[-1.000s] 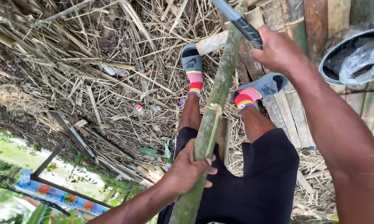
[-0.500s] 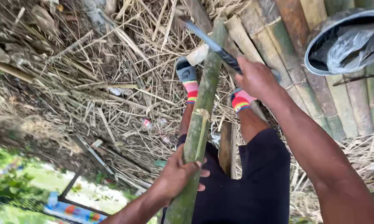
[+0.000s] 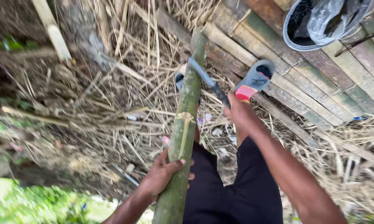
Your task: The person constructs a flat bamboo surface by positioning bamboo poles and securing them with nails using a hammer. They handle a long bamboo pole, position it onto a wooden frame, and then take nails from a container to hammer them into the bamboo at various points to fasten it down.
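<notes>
The left hand (image 3: 164, 174) is closed around the lower part of a green bamboo pole (image 3: 186, 120), which lies along the person's lap and points away over the feet, so it is kept steady for cutting. The right hand (image 3: 238, 114) grips the handle of a knife (image 3: 203, 76), and its blade rests across the pole near the far end (the edge seems to touch the bark). A grey sandal (image 3: 255, 79) is braced on the bamboo floor (image 3: 319, 91), beside dry straw (image 3: 124, 83)
</notes>
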